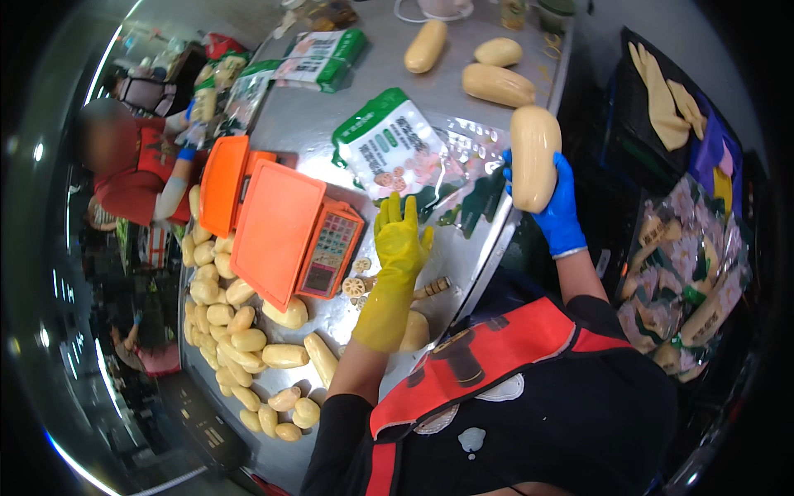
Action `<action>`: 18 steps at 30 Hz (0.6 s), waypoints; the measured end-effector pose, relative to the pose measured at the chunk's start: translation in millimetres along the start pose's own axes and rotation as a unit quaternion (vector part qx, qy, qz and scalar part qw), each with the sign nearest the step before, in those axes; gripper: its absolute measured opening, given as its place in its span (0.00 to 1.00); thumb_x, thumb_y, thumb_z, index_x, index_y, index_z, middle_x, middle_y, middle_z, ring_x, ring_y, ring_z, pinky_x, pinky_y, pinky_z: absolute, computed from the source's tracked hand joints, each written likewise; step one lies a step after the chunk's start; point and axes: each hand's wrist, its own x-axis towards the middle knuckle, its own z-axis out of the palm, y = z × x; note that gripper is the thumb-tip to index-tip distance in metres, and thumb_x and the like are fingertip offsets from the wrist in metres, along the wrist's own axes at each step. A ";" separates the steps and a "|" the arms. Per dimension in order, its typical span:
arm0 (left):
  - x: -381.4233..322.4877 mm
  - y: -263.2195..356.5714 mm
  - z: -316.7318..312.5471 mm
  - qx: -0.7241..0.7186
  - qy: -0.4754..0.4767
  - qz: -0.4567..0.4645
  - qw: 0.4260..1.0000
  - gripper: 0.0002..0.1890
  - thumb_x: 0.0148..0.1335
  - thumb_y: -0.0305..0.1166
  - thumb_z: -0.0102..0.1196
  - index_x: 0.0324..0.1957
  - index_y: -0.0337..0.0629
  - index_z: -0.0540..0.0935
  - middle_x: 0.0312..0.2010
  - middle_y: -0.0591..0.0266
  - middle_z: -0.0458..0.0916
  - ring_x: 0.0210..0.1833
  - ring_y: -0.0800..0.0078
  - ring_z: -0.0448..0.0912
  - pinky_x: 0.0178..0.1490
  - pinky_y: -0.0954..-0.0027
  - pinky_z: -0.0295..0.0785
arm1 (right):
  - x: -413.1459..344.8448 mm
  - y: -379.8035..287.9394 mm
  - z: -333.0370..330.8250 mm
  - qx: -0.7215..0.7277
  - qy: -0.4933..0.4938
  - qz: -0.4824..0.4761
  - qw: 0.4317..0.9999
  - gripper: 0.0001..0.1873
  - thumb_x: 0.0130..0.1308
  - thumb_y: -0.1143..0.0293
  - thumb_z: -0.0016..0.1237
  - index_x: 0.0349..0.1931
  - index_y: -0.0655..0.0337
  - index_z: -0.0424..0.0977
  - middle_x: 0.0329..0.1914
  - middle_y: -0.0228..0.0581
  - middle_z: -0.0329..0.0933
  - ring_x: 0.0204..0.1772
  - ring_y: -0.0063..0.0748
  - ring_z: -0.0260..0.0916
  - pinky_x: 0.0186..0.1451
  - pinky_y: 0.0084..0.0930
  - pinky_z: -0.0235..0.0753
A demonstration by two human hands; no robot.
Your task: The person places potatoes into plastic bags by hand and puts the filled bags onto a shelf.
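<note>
My right hand [558,198], in a blue glove, grips a large peeled lotus root section [535,158] at the table's right edge. A long yellow rubber glove covers my left hand [400,232]; its fingers are apart and it holds nothing. Just beyond its fingertips lies a stack of printed plastic bags [397,149], green and white with pink flowers. Left of that hand stands an orange scale [279,229] with a keypad. Small cut lotus root slices [353,287] lie near my left forearm. More peeled lotus roots [496,84] rest at the far right of the table.
Many lotus root pieces [248,340] cover the left of the metal table [279,456]. A second orange scale [223,186] and a bundle of bags [322,59] stand farther off. A co-worker [142,161] is across the table. Filled bags [688,279] and a black crate [642,111] are at right.
</note>
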 end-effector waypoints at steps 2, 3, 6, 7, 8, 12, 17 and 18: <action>8.2 -16.6 5.8 0.036 -0.003 -0.017 0.999 0.32 0.46 0.39 0.59 0.54 0.37 0.69 0.56 0.43 0.66 0.58 0.50 0.64 0.59 0.53 0.57 | 3.0 6.7 -3.7 -0.006 -0.015 0.036 0.999 0.36 0.62 0.49 0.37 0.62 0.68 0.53 0.55 0.56 0.66 0.49 0.45 0.72 0.48 0.37 0.76; 9.1 -19.8 8.3 0.045 -0.007 -0.007 0.999 0.32 0.46 0.39 0.59 0.54 0.37 0.69 0.55 0.43 0.66 0.58 0.50 0.64 0.59 0.53 0.57 | 2.4 12.1 -3.8 -0.010 -0.016 0.042 0.999 0.35 0.62 0.49 0.37 0.62 0.67 0.53 0.56 0.57 0.66 0.49 0.46 0.72 0.48 0.38 0.76; 10.7 -25.5 17.5 -0.004 0.004 -0.008 1.000 0.29 0.44 0.40 0.60 0.49 0.37 0.72 0.51 0.44 0.70 0.54 0.49 0.67 0.57 0.53 0.60 | 18.9 38.3 2.3 0.055 -0.065 0.111 0.990 0.35 0.63 0.48 0.36 0.62 0.66 0.54 0.57 0.58 0.65 0.50 0.47 0.71 0.49 0.39 0.75; 13.1 -29.7 13.3 -0.021 0.024 -0.021 0.999 0.28 0.43 0.40 0.61 0.47 0.37 0.73 0.50 0.45 0.71 0.52 0.49 0.68 0.56 0.53 0.61 | 28.6 53.6 10.1 0.079 -0.087 0.141 0.983 0.35 0.64 0.48 0.36 0.62 0.66 0.54 0.56 0.58 0.65 0.50 0.47 0.71 0.50 0.39 0.75; 13.1 -27.4 24.8 -0.056 0.051 -0.011 0.997 0.26 0.43 0.40 0.61 0.45 0.38 0.74 0.47 0.46 0.72 0.50 0.49 0.69 0.54 0.53 0.61 | 25.8 66.5 7.8 0.056 -0.056 0.136 0.988 0.34 0.64 0.48 0.36 0.62 0.65 0.54 0.56 0.56 0.65 0.51 0.49 0.70 0.52 0.41 0.73; 31.8 -17.6 55.2 -0.123 0.031 -0.129 0.984 0.23 0.41 0.36 0.61 0.42 0.40 0.75 0.38 0.48 0.73 0.44 0.51 0.70 0.48 0.54 0.64 | 14.8 113.0 18.9 -0.093 -0.070 0.138 0.984 0.35 0.62 0.49 0.40 0.62 0.65 0.53 0.57 0.52 0.65 0.52 0.47 0.70 0.55 0.39 0.71; 39.6 -20.0 48.2 -0.062 0.035 -0.054 0.996 0.24 0.41 0.37 0.61 0.43 0.41 0.75 0.39 0.49 0.73 0.44 0.51 0.70 0.48 0.54 0.64 | 22.6 125.5 33.9 -0.351 -0.121 -0.043 0.927 0.32 0.59 0.65 0.47 0.63 0.64 0.52 0.57 0.49 0.62 0.55 0.46 0.66 0.57 0.38 0.68; 38.5 -21.2 47.8 -0.062 0.032 -0.054 0.996 0.24 0.41 0.37 0.61 0.43 0.41 0.75 0.39 0.49 0.73 0.45 0.51 0.70 0.49 0.54 0.64 | 19.7 121.6 54.2 -0.347 -0.125 -0.014 0.929 0.32 0.59 0.65 0.46 0.62 0.64 0.53 0.57 0.49 0.63 0.55 0.45 0.67 0.56 0.37 0.68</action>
